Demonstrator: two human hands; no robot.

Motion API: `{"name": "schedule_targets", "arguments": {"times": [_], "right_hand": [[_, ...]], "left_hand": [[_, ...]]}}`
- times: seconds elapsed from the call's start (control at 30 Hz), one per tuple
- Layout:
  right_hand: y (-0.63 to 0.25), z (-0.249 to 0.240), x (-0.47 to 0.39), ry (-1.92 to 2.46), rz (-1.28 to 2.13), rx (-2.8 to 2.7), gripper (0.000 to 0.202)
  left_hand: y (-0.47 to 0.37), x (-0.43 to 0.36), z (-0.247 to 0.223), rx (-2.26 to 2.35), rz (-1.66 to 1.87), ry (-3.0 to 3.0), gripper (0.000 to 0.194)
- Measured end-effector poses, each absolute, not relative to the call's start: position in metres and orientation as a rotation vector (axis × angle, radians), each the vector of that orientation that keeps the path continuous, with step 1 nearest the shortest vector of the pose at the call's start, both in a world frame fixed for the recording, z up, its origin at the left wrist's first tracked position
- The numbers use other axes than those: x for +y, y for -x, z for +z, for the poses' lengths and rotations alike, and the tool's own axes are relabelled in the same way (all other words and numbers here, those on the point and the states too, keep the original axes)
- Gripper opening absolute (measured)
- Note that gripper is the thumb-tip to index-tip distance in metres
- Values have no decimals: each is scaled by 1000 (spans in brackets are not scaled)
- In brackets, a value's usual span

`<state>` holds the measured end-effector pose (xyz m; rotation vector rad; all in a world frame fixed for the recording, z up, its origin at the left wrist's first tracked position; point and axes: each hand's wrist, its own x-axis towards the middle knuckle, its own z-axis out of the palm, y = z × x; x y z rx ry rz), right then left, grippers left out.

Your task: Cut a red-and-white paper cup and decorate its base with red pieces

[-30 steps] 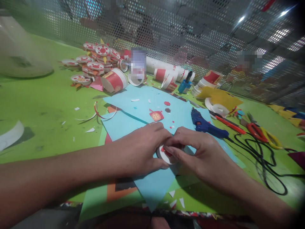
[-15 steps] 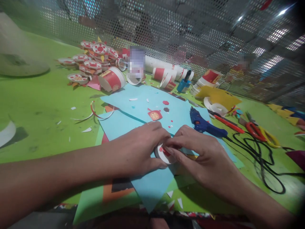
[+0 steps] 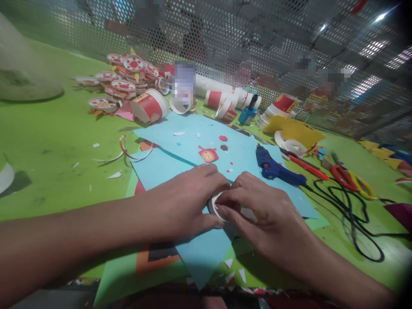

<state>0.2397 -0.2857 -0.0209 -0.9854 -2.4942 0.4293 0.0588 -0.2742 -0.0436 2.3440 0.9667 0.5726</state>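
My left hand (image 3: 193, 197) grips a small round white disc with a rim, like a cut-off cup base (image 3: 213, 209), between thumb and fingers. It sits over the light blue paper (image 3: 206, 253). My right hand (image 3: 270, 210) has its thumb and fingers pinched together on the disc's face; they hide most of it, and what they pinch is too small to make out. Beyond the hands, a red paper cutout with a gold emblem (image 3: 208, 155) and a red paper hexagon (image 3: 223, 138) lie on the blue paper.
A blue glue gun (image 3: 278, 169) lies right of the hands, its black cord looping beside red and yellow scissors (image 3: 350, 180). Behind are paper cups (image 3: 149, 106), a pile of decorated discs (image 3: 124, 86), a blue bottle (image 3: 247, 115) and a perforated metal screen (image 3: 209, 38).
My right fingertips have shifted left across the disc, covering the red patches that showed on it before. My left hand keeps its hold. The view has moved slightly.
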Motion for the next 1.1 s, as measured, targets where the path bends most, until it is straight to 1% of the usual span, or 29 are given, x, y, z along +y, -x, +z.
{"name": "schedule_targets", "arguments": {"times": [0.4, 0.67, 0.77, 0.93, 1.1], "right_hand": [[-254, -14, -282, 966, 425, -2430, 14], [-256, -20, -288, 1005, 500, -2478, 11], [-254, -20, -290, 975, 426, -2492, 11], [-249, -22, -291, 955, 279, -2536, 18], [-245, -25, -291, 973, 190, -2547, 19]], "left_hand": [[-58, -274, -44, 996, 545, -2334, 28], [-57, -274, -44, 980, 573, -2349, 26], [-57, -275, -45, 978, 577, -2350, 26], [-58, -275, -45, 992, 585, -2344, 26], [-58, -275, -46, 991, 596, -2353, 25]]}}
